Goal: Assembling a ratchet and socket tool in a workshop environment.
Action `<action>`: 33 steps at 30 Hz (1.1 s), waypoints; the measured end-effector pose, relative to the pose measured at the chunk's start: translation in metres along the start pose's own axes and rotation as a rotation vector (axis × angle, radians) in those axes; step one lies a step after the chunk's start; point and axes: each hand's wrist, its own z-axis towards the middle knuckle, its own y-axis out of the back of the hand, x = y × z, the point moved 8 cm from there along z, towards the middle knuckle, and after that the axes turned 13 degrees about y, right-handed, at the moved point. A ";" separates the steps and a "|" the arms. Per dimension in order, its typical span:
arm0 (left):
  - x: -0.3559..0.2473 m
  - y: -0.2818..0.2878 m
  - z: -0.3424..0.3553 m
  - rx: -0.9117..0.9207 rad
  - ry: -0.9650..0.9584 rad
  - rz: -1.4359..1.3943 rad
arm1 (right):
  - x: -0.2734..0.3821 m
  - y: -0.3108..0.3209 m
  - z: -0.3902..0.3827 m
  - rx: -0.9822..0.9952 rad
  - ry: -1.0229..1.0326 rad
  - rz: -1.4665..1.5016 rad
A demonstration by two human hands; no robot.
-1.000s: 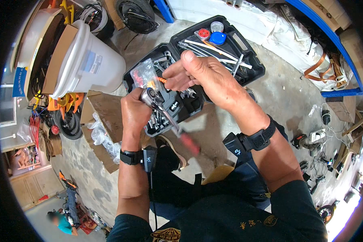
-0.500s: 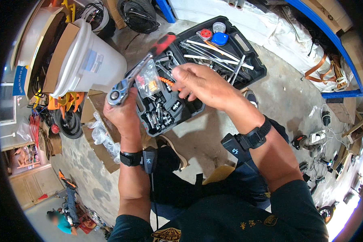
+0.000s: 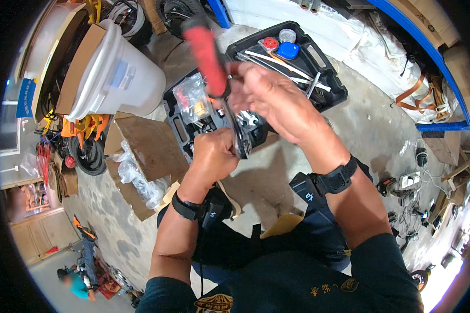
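My left hand (image 3: 214, 156) is closed round the head end of a ratchet wrench (image 3: 212, 65), whose red and black handle points up and away, smeared by motion. Just right of the handle is my right hand (image 3: 290, 109), thumb and fingers stretched toward it. Its fingertips are blurred and nothing shows in them; I cannot tell whether they touch the handle. Below both hands lies an opened black tool case (image 3: 341, 88). A clear plastic bag (image 3: 189, 99) lies in its nearer half, and the open end of a spanner (image 3: 252, 120) shows beneath my right hand.
The case's far half holds a blue round tape (image 3: 288, 50), a red one (image 3: 269, 44) and white strips. A large white bucket (image 3: 136, 73) and a cardboard box (image 3: 151, 143) stand left. Cables and a power strip (image 3: 410, 180) lie right. Another person (image 3: 81, 284) is at the lower left.
My left hand has moved right and nearer with the ratchet wrench, whose handle has swung to point up and slightly left. My right hand has shifted slightly right, beside the handle.
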 end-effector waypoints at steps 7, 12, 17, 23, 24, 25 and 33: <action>0.030 -0.002 0.009 -0.048 0.188 0.130 | 0.018 -0.033 -0.009 0.329 0.068 -0.181; 0.041 0.001 0.012 -0.057 0.165 -0.482 | 0.011 -0.041 -0.018 0.436 -0.013 -0.150; 0.039 0.010 0.015 -0.108 0.253 -0.128 | 0.009 -0.019 -0.009 0.196 0.016 -0.057; 0.031 0.027 0.008 -0.149 0.302 -0.066 | 0.012 -0.012 -0.006 0.136 0.039 -0.078; 0.030 0.033 0.005 -0.197 0.288 -0.044 | 0.014 -0.011 -0.005 0.117 0.050 -0.099; 0.036 0.039 0.005 -0.243 0.328 -0.183 | 0.015 -0.011 -0.006 0.115 0.048 -0.098; 0.061 0.078 -0.009 -0.592 0.297 -0.631 | 0.008 0.005 -0.007 0.032 -0.141 -0.378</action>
